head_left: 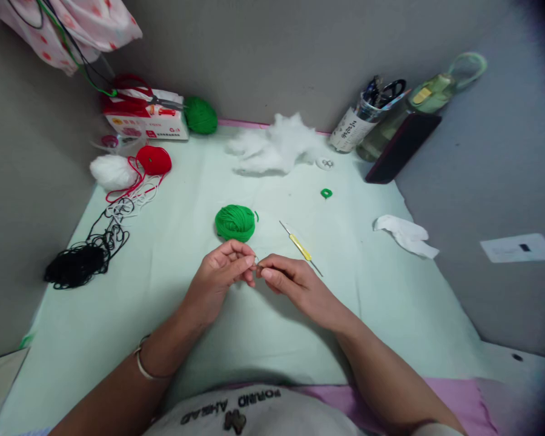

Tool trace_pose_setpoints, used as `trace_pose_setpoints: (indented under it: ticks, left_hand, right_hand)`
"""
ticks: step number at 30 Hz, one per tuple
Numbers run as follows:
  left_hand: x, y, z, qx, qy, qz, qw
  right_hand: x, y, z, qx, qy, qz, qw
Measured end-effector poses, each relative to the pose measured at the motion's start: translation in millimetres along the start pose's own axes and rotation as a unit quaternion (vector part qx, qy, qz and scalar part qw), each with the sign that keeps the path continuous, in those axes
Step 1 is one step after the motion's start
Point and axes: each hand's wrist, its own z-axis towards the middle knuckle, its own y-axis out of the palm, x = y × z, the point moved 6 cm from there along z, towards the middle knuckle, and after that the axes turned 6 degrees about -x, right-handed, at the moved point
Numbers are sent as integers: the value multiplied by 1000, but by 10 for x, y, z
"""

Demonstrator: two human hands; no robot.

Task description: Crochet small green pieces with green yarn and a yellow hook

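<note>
Pinching together over the near middle of the pale green cloth [163, 290], the person's left hand [218, 275] and right hand [293, 281] close their fingertips narrowly on 1 small thin piece [256, 264], too small to identify, which sits between the 2 grips. Just on their far side lies a green yarn ball [235, 222], with a yellow-handled crochet hook [301, 247] to its right, beside the right hand.

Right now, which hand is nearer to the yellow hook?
Right. The right hand is beside the hook; the left hand is farther left, near the green yarn ball.
</note>
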Motion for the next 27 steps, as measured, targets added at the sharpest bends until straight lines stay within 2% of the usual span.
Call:
trace_pose_setpoints:
  ticks: [7,18,22,27]
  left_hand:
    - [-26,-21,13,-21,-5,23,1000]
    - [-33,4,11,-66,10,41,997]
    - [-16,5,19,-92,3,74,993]
    - [-5,-1,32,-93,1,77,993]
  right_hand:
    - [109,7,13,-29,29,106,994]
    - [209,69,41,-92,76,249,961]
    - [205,79,44,-110,83,251,958]
    - [172,56,21,-87,57,188,977]
